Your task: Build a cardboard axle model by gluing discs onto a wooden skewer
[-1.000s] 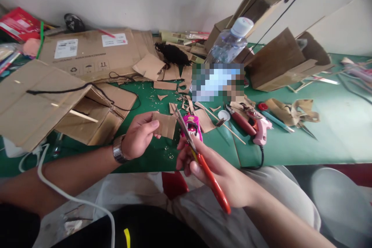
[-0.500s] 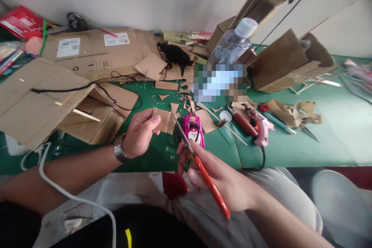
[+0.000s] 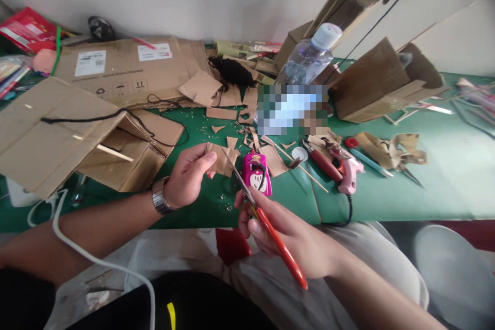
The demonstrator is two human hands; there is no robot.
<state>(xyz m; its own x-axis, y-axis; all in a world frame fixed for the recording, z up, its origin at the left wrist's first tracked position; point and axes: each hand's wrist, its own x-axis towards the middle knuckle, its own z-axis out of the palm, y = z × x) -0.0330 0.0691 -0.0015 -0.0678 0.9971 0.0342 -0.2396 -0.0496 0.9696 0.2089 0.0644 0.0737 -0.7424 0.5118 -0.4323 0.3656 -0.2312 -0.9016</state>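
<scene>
My left hand (image 3: 189, 175), with a metal-banded watch at the wrist, pinches a small piece of cardboard (image 3: 222, 161) between thumb and fingers. In my right hand (image 3: 282, 227) are red-handled scissors (image 3: 266, 221), their blades pointing up and left. The blade tips lie across the cardboard's face near its middle; whether they cut into it I cannot tell. A magenta-and-white plug-like box (image 3: 257, 178) with a black cord sits on the green table just beyond the scissors.
A folded cardboard structure (image 3: 58, 134) with a stick and black string stands at left. Cardboard scraps (image 3: 273, 160) lie behind my hands. To the right are a pink glue gun (image 3: 350, 172), a red-handled knife (image 3: 323, 162) and an open cardboard box (image 3: 371, 82). A plastic bottle (image 3: 309, 59) stands farther back.
The scissor tips have shifted slightly left, farther over the cardboard. The cardboard has tilted a little in my left hand, and more of it shows right of the blades.
</scene>
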